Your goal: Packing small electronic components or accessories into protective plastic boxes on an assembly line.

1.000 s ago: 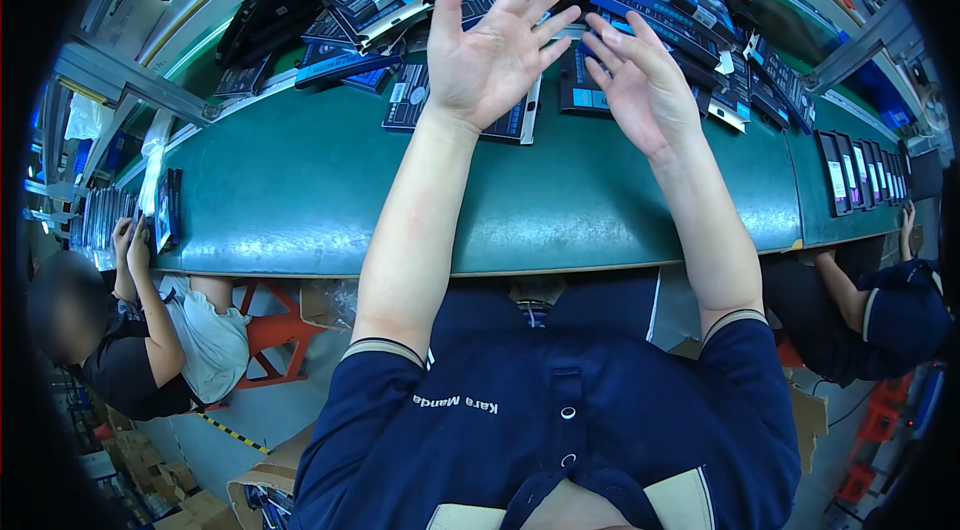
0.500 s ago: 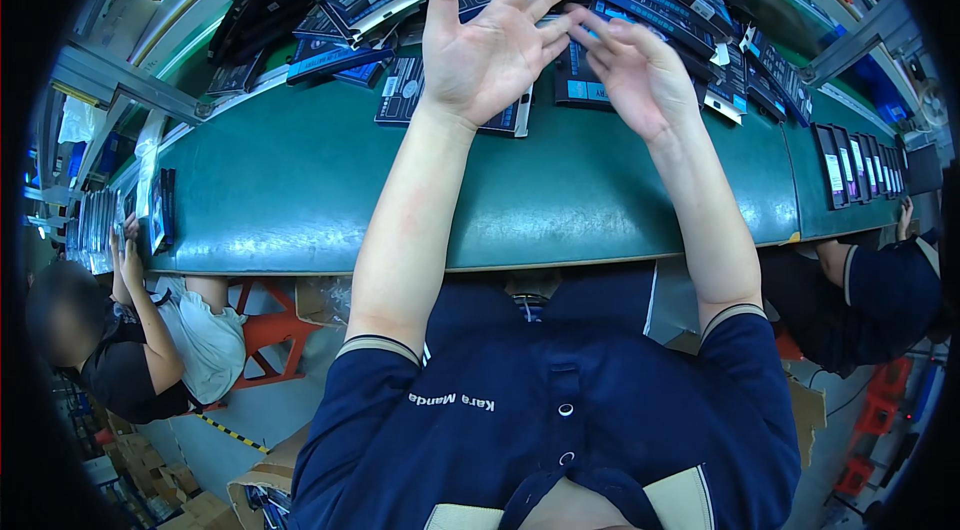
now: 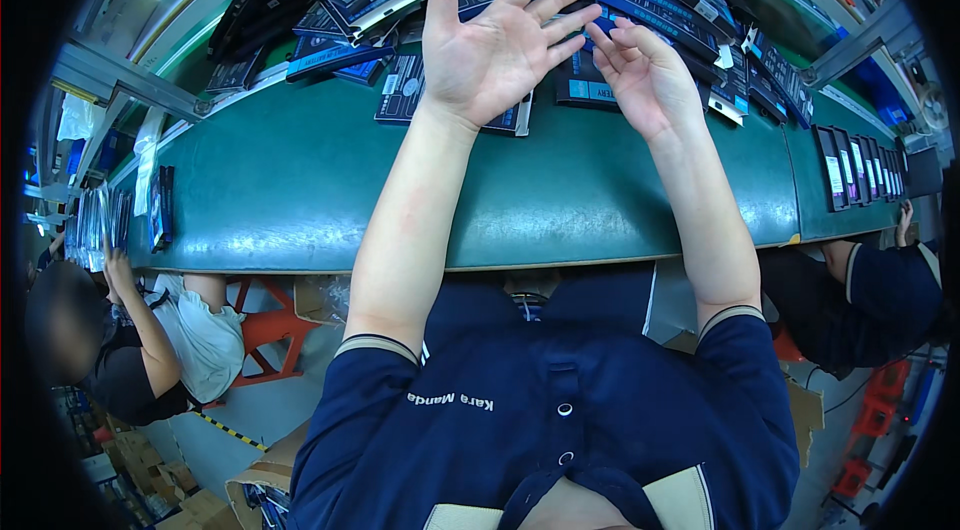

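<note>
My left hand (image 3: pixel 480 65) is raised over the far part of the green table (image 3: pixel 580 200), palm up and fingers spread, with nothing in it. To its right is my right hand (image 3: pixel 650 80), its fingers loosely bent and apart, also holding nothing. Its fingertips come close to the fingers of the left hand. Beneath the left hand lies a flat dark box (image 3: pixel 400 95) with white print, partly covered by the hand and wrist. Another dark box with a blue end (image 3: pixel 583 90) lies beside the right hand's fingers.
Heaped flat boxes (image 3: pixel 350 55) fill the far side of the table, with more dark boxes (image 3: pixel 750 80) at the right. Black trays (image 3: pixel 832 170) stand in a row at the far right. Co-workers sit at both ends; near the left one (image 3: pixel 150 350) are upright thin packs (image 3: pixel 100 220).
My right hand has shifted slightly down, away from the left hand's fingers, which now show more fully. The left co-worker's hand has moved toward the stacked packs.
</note>
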`<state>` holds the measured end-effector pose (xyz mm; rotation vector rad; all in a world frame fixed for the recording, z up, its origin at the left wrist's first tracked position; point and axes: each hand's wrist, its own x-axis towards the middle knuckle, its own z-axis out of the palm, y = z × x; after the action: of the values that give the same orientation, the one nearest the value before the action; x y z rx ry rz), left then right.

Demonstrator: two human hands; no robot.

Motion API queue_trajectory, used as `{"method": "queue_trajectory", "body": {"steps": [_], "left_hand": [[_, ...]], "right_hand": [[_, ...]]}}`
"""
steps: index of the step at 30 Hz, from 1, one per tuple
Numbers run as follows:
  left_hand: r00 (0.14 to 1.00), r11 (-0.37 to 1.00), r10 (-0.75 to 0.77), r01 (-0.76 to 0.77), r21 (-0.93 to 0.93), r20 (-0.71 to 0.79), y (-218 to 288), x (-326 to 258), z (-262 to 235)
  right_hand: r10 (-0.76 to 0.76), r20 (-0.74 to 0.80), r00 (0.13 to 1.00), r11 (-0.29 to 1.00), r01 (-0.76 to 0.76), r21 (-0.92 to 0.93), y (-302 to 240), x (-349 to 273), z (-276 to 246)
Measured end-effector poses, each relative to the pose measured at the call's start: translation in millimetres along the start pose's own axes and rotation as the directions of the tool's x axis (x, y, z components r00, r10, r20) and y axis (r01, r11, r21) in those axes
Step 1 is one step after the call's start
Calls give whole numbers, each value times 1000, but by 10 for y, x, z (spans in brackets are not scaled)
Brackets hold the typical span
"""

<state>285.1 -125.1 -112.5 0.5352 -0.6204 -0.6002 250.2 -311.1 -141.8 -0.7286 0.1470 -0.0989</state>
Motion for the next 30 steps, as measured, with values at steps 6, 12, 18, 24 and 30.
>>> {"method": "queue_trajectory", "body": {"steps": [6,12,18,24,30], "left_hand": [[997,983,77,-75,170,-2,-8,5,-73],[1000,999,13,-13,-34,-5,-4,8,-29],[1000,998,-3,3,-70,7,16,0,-42],[1000,998,4,-4,-57,-5,17,-4,-22],[998,994,-40,45,-101,43,46,-7,-15]], "right_hand": [[-62,44,997,998,62,-11,33,-154,235],[-29,55,998,995,34,-93,12,-14,15],[-92,5,996,993,92,-69,18,-114,174],[-56,51,997,986,64,-157,29,-30,77],[-38,134,990,975,66,-211,35,22,-5]]}}
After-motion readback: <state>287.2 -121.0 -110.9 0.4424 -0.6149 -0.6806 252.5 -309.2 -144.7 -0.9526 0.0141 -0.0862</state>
